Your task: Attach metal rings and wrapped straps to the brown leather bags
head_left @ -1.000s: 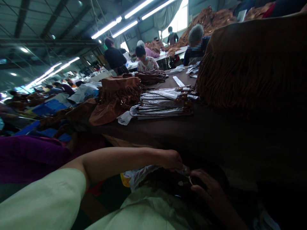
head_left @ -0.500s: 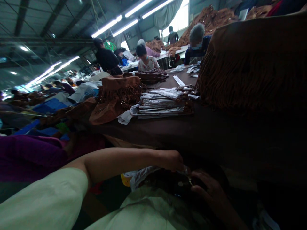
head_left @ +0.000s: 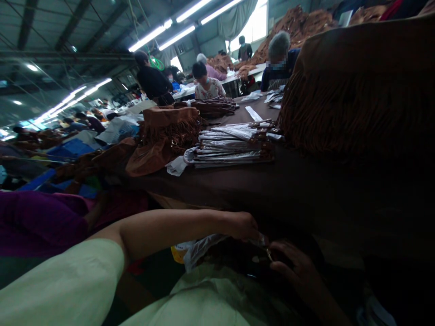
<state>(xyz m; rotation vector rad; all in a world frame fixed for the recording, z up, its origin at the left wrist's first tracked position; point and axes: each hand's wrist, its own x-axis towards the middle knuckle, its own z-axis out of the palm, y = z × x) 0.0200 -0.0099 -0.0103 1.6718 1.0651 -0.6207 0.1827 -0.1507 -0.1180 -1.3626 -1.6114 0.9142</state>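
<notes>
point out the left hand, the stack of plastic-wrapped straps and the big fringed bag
left hand [head_left: 243, 226], head view, on the back of the hand
stack of plastic-wrapped straps [head_left: 231, 147], head view, on the stack's middle
big fringed bag [head_left: 360, 106], head view, on the brown fringe

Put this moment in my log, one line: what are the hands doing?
left hand: on plastic bag | right hand: on dark item
</notes>
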